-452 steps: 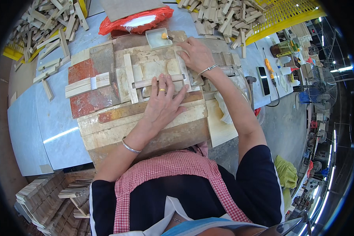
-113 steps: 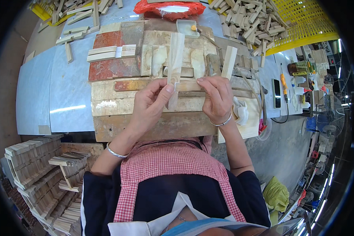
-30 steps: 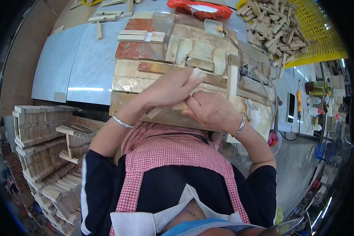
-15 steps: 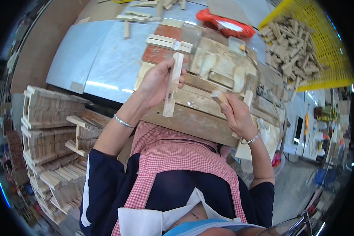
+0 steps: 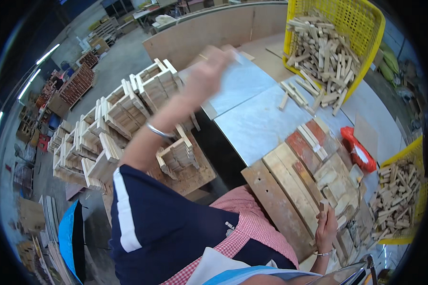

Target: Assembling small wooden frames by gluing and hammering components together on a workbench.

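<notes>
My left hand point(image 5: 208, 71) is raised at the far left, beyond the stacked wooden frames point(image 5: 128, 111). Motion smears its fingers; whether the wooden strip is still in them I cannot tell. On the right, my right hand point(image 5: 325, 230) is closed around a small wooden block point(image 5: 324, 205), whose end sticks up above the fingers. That hand is over the near edge of the wooden worktop point(image 5: 290, 173). Two pale strips point(image 5: 312, 141) lie side by side on a reddish board point(image 5: 300, 151) farther back. A smaller group of frames point(image 5: 178, 156) stands below my left forearm.
Yellow baskets point(image 5: 366, 42) filled with short wooden pieces stand at the back and far right. Loose pieces point(image 5: 295, 95) lie on the bluish-white tabletop point(image 5: 252, 128). A red plastic package point(image 5: 357, 149) sits behind the worktop. A dark gap separates the frame stacks from the table.
My view has swung left. My left hand has moved from over the worktop out to the far left, toward the frame stacks. My right hand keeps the small block.
</notes>
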### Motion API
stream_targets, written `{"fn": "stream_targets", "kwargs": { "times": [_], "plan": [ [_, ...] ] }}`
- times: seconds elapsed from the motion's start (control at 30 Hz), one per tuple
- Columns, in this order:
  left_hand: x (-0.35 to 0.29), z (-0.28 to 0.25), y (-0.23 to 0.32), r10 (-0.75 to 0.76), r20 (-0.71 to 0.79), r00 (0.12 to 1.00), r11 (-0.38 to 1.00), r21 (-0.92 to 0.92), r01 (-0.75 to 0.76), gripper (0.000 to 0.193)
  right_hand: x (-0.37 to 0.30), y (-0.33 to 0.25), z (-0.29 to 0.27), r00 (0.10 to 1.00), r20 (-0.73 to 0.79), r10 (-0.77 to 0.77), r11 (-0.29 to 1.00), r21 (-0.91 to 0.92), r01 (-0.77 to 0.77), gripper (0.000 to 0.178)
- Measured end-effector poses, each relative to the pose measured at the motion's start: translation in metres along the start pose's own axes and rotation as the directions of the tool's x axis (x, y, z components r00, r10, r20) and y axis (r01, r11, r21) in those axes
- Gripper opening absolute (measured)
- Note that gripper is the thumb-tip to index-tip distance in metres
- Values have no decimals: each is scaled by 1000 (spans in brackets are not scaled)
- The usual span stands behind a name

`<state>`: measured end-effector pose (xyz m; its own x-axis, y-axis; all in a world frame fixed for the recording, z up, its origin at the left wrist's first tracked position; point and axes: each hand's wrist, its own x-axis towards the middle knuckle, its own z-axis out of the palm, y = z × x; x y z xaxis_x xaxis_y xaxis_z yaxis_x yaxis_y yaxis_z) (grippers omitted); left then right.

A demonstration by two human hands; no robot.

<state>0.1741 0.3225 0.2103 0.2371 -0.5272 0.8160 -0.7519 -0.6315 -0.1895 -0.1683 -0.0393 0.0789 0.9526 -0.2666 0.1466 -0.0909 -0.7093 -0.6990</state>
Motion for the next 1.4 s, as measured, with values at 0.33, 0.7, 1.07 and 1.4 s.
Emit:
{"fn": "stream_targets", "kwargs": {
  "times": [0.33, 0.7, 1.07, 1.4],
  "plan": [
    [-14, -8, -123, -365, -214, 906, 846, 331, 419, 44, -4, 0, 11, 1000, -29, -9, 999, -34, 8, 23],
    [-36, 204, 134, -272, 644, 715, 549, -506, 665, 36, -26, 8, -15, 954, -207, 216, 971, -59, -232, 27],
    [-45, 245, 170, -337, 819, 465, 208, -416, 885, 33, -13, 8, -28, 950, -184, 252, 958, -90, -272, 23],
    [22, 194, 173, -102, 817, 567, -166, -576, 800, 24, 32, 25, -40, 987, -155, 42, 983, -171, -69, 27]
  ]
}}
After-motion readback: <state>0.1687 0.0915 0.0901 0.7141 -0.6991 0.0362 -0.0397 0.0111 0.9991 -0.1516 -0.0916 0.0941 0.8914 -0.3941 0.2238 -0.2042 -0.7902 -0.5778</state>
